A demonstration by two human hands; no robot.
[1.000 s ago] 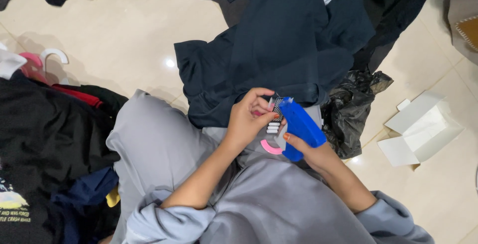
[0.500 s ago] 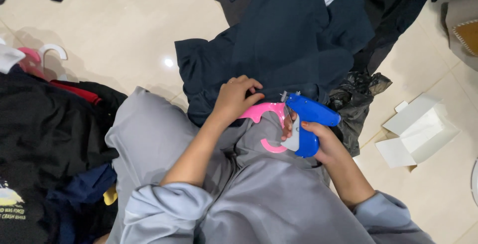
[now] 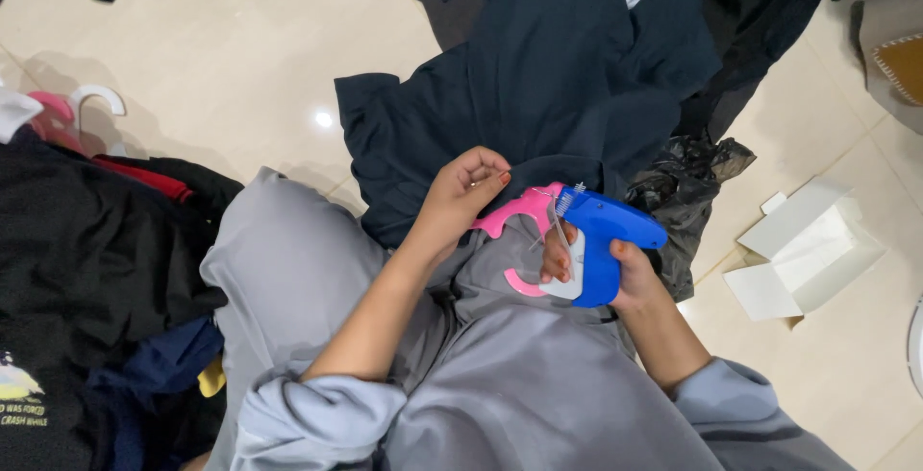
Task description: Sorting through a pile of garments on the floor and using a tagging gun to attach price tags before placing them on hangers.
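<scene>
Here the right hand (image 3: 615, 274) is gripping a blue tagging gun (image 3: 606, 240) over the lap, while the left hand (image 3: 460, 197) is pinching the dark navy garment (image 3: 538, 96) beside a pink hanger (image 3: 514, 211).

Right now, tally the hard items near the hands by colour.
Blue: 1, tagging gun in the right hand
Pink: 1, hanger at the left hand
White: 1, open box
Total: 3

Clothes pile (image 3: 87, 269) crowds left, black bag (image 3: 687, 197) right; floor (image 3: 240, 58) ahead open.
</scene>
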